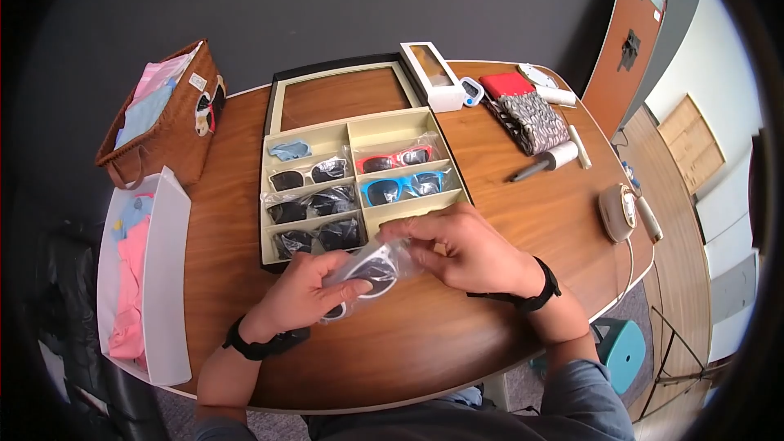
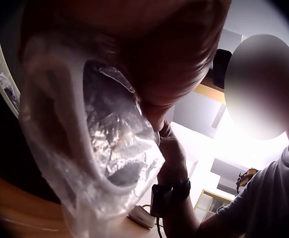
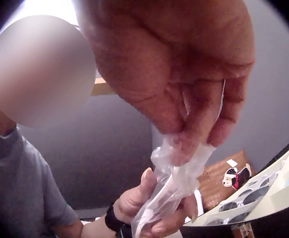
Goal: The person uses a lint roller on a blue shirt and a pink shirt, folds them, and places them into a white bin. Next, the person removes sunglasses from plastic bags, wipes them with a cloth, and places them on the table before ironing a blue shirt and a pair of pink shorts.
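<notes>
White-framed sunglasses in a clear plastic bag are held over the table's front part. My left hand grips them near the lower end, thumb on top. The right hand pinches the bag's upper end; the right wrist view shows its fingers on the crumpled plastic. Close up in the left wrist view are the white frame and dark lens under plastic. Just behind the hands lies the compartment case, holding bagged sunglasses with red, blue, white and dark frames.
A brown basket and a white box with pink cloth stand left. Behind the case is a white windowed box. To the right lie folded patterned cloth, a lint roller and a corded device.
</notes>
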Demonstrator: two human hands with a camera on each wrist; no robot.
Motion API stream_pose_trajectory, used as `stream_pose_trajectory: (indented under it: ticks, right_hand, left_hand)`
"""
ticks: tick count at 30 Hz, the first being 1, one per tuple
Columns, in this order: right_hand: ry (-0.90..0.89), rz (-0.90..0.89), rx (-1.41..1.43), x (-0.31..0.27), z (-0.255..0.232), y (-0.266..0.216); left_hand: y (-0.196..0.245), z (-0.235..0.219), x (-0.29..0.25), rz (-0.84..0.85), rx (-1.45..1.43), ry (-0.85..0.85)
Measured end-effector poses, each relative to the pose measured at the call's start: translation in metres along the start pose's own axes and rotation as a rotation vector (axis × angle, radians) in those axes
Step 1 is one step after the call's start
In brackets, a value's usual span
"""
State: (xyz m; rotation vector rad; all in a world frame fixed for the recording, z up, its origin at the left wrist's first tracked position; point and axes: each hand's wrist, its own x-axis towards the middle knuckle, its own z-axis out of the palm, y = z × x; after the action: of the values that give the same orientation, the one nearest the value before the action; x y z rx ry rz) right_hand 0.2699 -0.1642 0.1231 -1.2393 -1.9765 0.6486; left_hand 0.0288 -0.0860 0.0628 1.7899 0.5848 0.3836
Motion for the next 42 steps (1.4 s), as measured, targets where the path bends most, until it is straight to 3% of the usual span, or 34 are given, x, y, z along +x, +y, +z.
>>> stream_pose_trajectory:
  ticks: [2, 6, 9, 11, 15, 17, 22, 30, 37, 39, 41, 42]
  right_hand:
    - [-0.151, 0.115, 0.070, 0.002, -0.001, -0.003]
    - [-0.080, 0.067, 0.161, 0.001, 0.018, 0.011]
    - [-0.056, -0.058, 0.084, 0.002, 0.021, 0.011]
    - [-0.098, 0.124, 0.139, 0.003, 0.015, 0.002]
    - [-0.050, 0.234, 0.230, 0.002, 0.019, 0.002]
    - [-0.008, 0.069, 0.230, 0.002, 0.026, 0.005]
    - [-0.018, 0.013, 0.225, 0.003, 0.030, 0.008]
    - [0.017, -0.160, 0.217, 0.002, 0.042, 0.014]
    - [-0.137, -0.020, 0.293, -0.020, 0.053, 0.027]
    - [-0.194, 0.184, 0.438, -0.032, 0.059, 0.030]
    - [-0.218, 0.217, 0.471, -0.040, 0.060, 0.037]
    - [-0.199, 0.247, 0.523, -0.043, 0.060, 0.041]
  left_hand:
    - [0.007, -0.001, 0.001, -0.015, 0.049, -0.033]
    - [0.001, 0.001, 0.002, 0.025, 0.148, -0.097]
    - [0.003, 0.001, 0.001, 0.110, 0.131, -0.035]
    - [0.010, -0.005, 0.000, 0.100, 0.108, -0.047]
    - [0.016, -0.012, -0.003, 0.050, 0.089, -0.053]
    - [0.016, -0.010, -0.003, 0.069, 0.114, -0.066]
    - [0.015, -0.006, -0.004, 0.166, 0.167, -0.076]
    - [0.006, -0.003, -0.004, 0.135, 0.111, -0.061]
    - [-0.007, -0.002, -0.014, -0.030, 0.103, -0.273]
    - [-0.007, 0.000, -0.019, -0.038, 0.079, -0.291]
    - [-0.009, -0.001, -0.026, -0.148, 0.136, -0.351]
    - [-0.009, -0.003, -0.027, -0.077, 0.134, -0.357]
